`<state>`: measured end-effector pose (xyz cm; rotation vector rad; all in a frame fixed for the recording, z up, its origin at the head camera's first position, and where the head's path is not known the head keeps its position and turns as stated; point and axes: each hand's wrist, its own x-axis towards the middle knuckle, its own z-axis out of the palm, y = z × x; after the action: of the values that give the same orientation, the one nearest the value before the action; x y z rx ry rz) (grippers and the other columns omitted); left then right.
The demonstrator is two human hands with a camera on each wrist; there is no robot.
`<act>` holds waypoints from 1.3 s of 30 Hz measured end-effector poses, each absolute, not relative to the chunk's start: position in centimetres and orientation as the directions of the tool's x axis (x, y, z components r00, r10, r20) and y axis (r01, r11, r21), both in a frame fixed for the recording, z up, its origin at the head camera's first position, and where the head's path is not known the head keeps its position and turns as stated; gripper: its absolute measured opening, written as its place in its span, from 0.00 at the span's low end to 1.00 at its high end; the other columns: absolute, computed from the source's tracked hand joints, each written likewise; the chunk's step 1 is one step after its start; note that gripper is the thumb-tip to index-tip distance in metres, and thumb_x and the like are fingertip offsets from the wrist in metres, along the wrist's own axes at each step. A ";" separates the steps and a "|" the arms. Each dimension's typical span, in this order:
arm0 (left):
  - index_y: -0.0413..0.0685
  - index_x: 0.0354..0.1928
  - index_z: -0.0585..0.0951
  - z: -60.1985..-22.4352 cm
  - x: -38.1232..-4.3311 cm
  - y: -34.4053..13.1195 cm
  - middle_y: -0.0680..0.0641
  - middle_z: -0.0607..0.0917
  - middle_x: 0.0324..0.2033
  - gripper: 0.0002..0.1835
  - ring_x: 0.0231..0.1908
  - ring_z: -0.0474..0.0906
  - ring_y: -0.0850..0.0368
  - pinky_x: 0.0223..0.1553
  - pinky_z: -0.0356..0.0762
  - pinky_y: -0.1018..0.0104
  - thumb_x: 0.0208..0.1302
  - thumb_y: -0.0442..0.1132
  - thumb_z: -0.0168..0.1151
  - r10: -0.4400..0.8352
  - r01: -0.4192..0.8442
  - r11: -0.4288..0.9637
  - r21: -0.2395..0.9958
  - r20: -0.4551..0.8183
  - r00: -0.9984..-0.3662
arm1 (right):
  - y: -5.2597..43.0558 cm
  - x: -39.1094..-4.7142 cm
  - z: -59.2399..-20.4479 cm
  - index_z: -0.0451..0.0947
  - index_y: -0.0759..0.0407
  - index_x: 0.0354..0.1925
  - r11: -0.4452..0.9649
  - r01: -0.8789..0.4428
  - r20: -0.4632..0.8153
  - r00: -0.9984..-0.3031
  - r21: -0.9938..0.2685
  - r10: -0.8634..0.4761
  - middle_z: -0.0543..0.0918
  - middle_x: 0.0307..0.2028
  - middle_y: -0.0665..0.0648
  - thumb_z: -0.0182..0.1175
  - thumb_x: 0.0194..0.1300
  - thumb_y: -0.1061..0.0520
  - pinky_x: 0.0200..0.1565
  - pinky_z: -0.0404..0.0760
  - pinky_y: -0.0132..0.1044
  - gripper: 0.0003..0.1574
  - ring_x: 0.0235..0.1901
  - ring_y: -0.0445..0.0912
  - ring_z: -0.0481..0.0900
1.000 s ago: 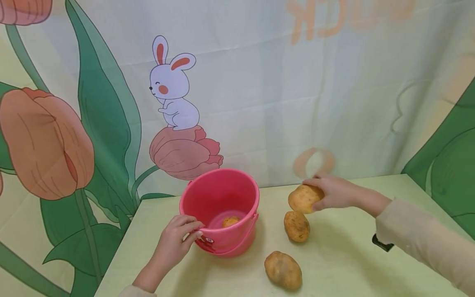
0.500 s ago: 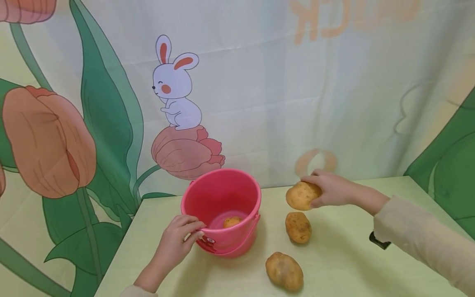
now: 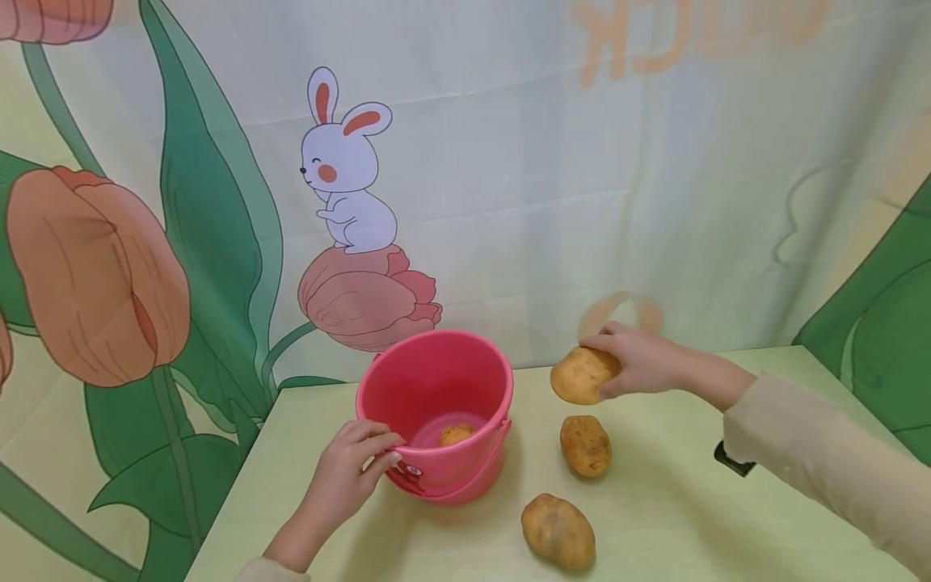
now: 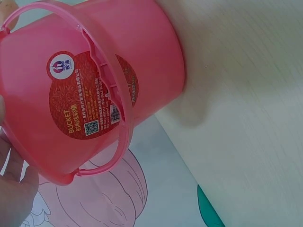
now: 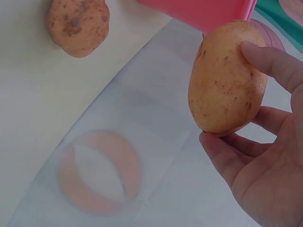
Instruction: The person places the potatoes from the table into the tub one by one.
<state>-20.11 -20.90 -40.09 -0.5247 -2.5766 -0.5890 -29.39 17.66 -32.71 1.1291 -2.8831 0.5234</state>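
Observation:
A pink bucket (image 3: 465, 477) with a red label (image 4: 85, 101) stands on the table, its handle hanging down the near side. My left hand (image 3: 349, 465) grips the rim at its near left, thumb outside. Inside, on the bucket's floor, lies one potato (image 3: 456, 435). My right hand (image 3: 636, 364) holds a second potato (image 3: 584, 375) between thumb and fingers, raised above the table to the right of the bucket. Below it on the table rests a spotted potato (image 3: 585, 446), and nearer to me lies a larger potato (image 3: 558, 532).
The pale green table (image 3: 676, 501) ends at a printed cloth backdrop (image 3: 509, 202) with tulips and a rabbit, close behind the bucket. A black strap-like piece (image 3: 735, 459) shows under the right sleeve.
My right hand has lifted the potato a little and moved it left toward the bucket, away from the spotted potato. My left hand stays on the rim.

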 end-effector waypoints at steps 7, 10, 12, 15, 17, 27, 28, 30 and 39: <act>0.54 0.35 0.84 -40.0 -20.1 -20.9 0.57 0.79 0.34 0.12 0.40 0.70 0.62 0.36 0.79 0.70 0.44 0.38 0.69 0.254 0.442 0.837 0.324 0.485 -0.837 | 16.7 -29.6 -31.8 0.68 0.67 0.54 0.714 -0.634 0.083 -0.762 -0.297 -0.642 0.72 0.42 0.60 0.67 0.45 0.52 0.39 0.73 0.38 0.39 0.37 0.47 0.71; 0.54 0.35 0.84 -40.0 -20.1 -20.9 0.57 0.79 0.34 0.12 0.40 0.70 0.62 0.36 0.79 0.70 0.44 0.38 0.69 0.253 0.442 0.835 0.328 0.484 -0.838 | 16.4 -29.7 -31.6 0.68 0.66 0.54 0.721 -0.638 0.085 -0.762 -0.271 -0.642 0.72 0.42 0.59 0.67 0.45 0.52 0.40 0.73 0.39 0.39 0.38 0.47 0.71; 0.54 0.35 0.84 -40.0 -20.1 -20.9 0.57 0.79 0.34 0.11 0.40 0.70 0.62 0.36 0.78 0.70 0.44 0.38 0.69 0.255 0.445 0.832 0.330 0.486 -0.836 | 16.2 -29.8 -31.4 0.68 0.66 0.54 0.720 -0.645 0.090 -0.758 -0.256 -0.646 0.72 0.42 0.60 0.67 0.44 0.52 0.40 0.73 0.40 0.40 0.38 0.47 0.71; 0.54 0.35 0.84 -40.0 -20.1 -20.9 0.57 0.79 0.34 0.11 0.40 0.70 0.63 0.36 0.78 0.70 0.45 0.38 0.68 0.261 0.452 0.832 0.321 0.492 -0.830 | 16.0 -30.0 -31.3 0.68 0.67 0.54 0.723 -0.649 0.093 -0.756 -0.238 -0.648 0.72 0.41 0.60 0.67 0.44 0.52 0.40 0.73 0.39 0.39 0.37 0.47 0.72; 0.54 0.34 0.84 -40.0 -20.2 -20.9 0.57 0.79 0.34 0.11 0.40 0.70 0.63 0.37 0.78 0.70 0.45 0.38 0.68 0.264 0.456 0.832 0.316 0.497 -0.827 | 15.8 -30.0 -31.1 0.68 0.67 0.54 0.725 -0.649 0.091 -0.757 -0.232 -0.648 0.73 0.41 0.60 0.67 0.45 0.52 0.39 0.73 0.39 0.39 0.36 0.47 0.72; 0.54 0.35 0.84 -40.0 -20.1 -21.0 0.57 0.79 0.34 0.11 0.40 0.70 0.63 0.36 0.78 0.70 0.44 0.38 0.69 0.259 0.453 0.826 0.335 0.487 -0.834 | 14.6 -30.6 -30.6 0.67 0.62 0.56 0.743 -0.622 0.056 -0.774 -0.247 -0.630 0.73 0.42 0.59 0.66 0.46 0.51 0.37 0.72 0.37 0.40 0.35 0.45 0.71; 0.54 0.35 0.84 -40.0 -20.1 -21.0 0.57 0.79 0.34 0.11 0.40 0.70 0.62 0.36 0.78 0.70 0.44 0.38 0.69 0.261 0.456 0.825 0.335 0.490 -0.832 | 14.4 -30.7 -30.6 0.67 0.62 0.56 0.744 -0.619 0.052 -0.776 -0.252 -0.628 0.73 0.42 0.59 0.66 0.46 0.51 0.37 0.72 0.37 0.40 0.35 0.46 0.71; 0.54 0.35 0.84 -40.0 -20.1 -21.0 0.57 0.79 0.34 0.11 0.40 0.70 0.62 0.36 0.78 0.70 0.44 0.38 0.69 0.262 0.457 0.826 0.331 0.492 -0.830 | 14.1 -30.9 -30.6 0.67 0.62 0.57 0.746 -0.615 0.046 -0.779 -0.255 -0.626 0.72 0.43 0.59 0.66 0.46 0.50 0.38 0.72 0.37 0.40 0.36 0.46 0.71; 0.55 0.35 0.84 -40.1 -20.2 -21.0 0.58 0.79 0.34 0.12 0.40 0.70 0.63 0.36 0.78 0.70 0.44 0.39 0.69 0.254 0.447 0.829 0.335 0.486 -0.836 | 12.9 -31.2 -30.0 0.65 0.64 0.57 0.741 -0.616 0.024 -0.773 -0.268 -0.634 0.71 0.45 0.61 0.65 0.47 0.51 0.41 0.73 0.41 0.41 0.38 0.48 0.72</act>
<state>-20.20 -21.04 -40.15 -0.5212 -2.5827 -0.6195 -31.20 12.89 -29.99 1.0762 -2.9951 0.4227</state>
